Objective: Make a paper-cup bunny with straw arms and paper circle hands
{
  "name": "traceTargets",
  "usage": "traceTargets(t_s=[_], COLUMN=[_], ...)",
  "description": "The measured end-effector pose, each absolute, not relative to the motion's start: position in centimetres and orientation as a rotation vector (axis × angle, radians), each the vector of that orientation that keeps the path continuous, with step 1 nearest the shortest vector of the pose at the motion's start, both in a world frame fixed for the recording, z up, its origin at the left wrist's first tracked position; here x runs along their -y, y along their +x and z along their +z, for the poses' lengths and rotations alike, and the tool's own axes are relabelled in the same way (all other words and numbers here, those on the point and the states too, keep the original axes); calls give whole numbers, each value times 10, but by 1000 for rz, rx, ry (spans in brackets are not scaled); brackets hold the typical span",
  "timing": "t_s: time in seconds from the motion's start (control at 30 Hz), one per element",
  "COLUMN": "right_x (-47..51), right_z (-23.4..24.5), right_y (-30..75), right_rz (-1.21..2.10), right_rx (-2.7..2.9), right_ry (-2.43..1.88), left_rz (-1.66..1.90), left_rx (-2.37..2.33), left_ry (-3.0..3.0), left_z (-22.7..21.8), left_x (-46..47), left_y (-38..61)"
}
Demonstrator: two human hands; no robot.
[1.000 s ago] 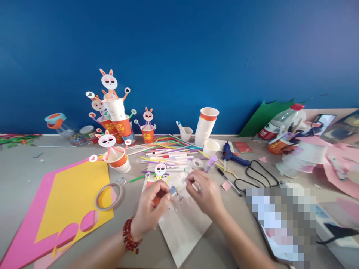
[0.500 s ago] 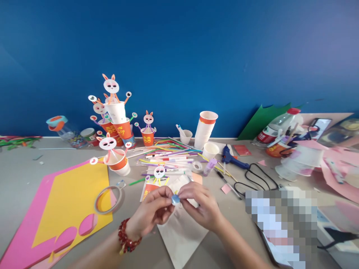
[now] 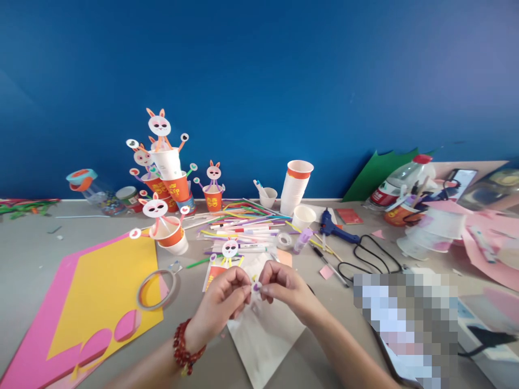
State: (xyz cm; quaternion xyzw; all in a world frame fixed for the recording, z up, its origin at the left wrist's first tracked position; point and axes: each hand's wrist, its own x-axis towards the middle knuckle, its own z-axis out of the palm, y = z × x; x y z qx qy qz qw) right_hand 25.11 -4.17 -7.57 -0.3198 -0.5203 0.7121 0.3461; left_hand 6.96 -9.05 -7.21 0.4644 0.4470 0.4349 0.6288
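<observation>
A small round white paper disc (image 3: 256, 287) with a purple mark is pinched between my two hands. On its left edge the thumb and fingers of my left hand (image 3: 227, 296) are closed, and a red bead bracelet circles that wrist. From the other side my right hand (image 3: 288, 289) grips the disc between thumb and fingertips. Beneath both hands lies a sheet of white paper (image 3: 263, 340). Just beyond them is a bunny figure (image 3: 230, 249) with yellow limbs and a red paper cup, partly hidden by my left hand.
Bunny cups (image 3: 167, 235) stand at the left beside yellow and pink card (image 3: 101, 286) and a tape roll (image 3: 157, 289). Pens and pipe cleaners (image 3: 247, 221) lie behind my hands. A blue glue gun (image 3: 336, 229) with its black cable, a bottle (image 3: 399, 181) and a blurred-out phone (image 3: 401, 329) are at the right.
The disc has turned: its bluish, shaded face showed before, and now a white face with a purple mark shows. My hands have shifted only slightly.
</observation>
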Motion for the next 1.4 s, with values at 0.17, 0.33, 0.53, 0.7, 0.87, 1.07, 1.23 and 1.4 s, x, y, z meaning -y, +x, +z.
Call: traceTargets(t_s=[0.17, 0.33, 0.53, 0.7, 0.87, 1.07, 1.23, 1.4], right_x=[42, 45, 41, 37, 38, 40, 51, 60], right_z=[-77, -76, -76, -79, -82, -96, -95, -78], right_y=[249, 247, 249, 250, 246, 239, 229, 228], right_rz=[1898, 1918, 1793, 1754, 1789, 1826, 1907, 1904], right_rx=[1253, 1226, 1241, 1232, 1278, 1286, 1260, 1223], right_ry=[-773, -760, -804, -873, -935, -957, -861, -650], left_rz=[995, 1022, 1169, 1045, 829, 876, 1066, 1301], left_rx=[-1009, -971, -1277, -1785, -1735, -1683, -1565, -1303], left_ry=[1035, 1030, 1321, 1617, 1647, 1590, 1474, 1300], left_z=[-77, -77, -60, -73, -102, -111, -113, -108], left_x=[90, 90, 89, 93, 99, 102, 110, 108], left_y=[70, 74, 47, -6, -17, 2, 15, 28])
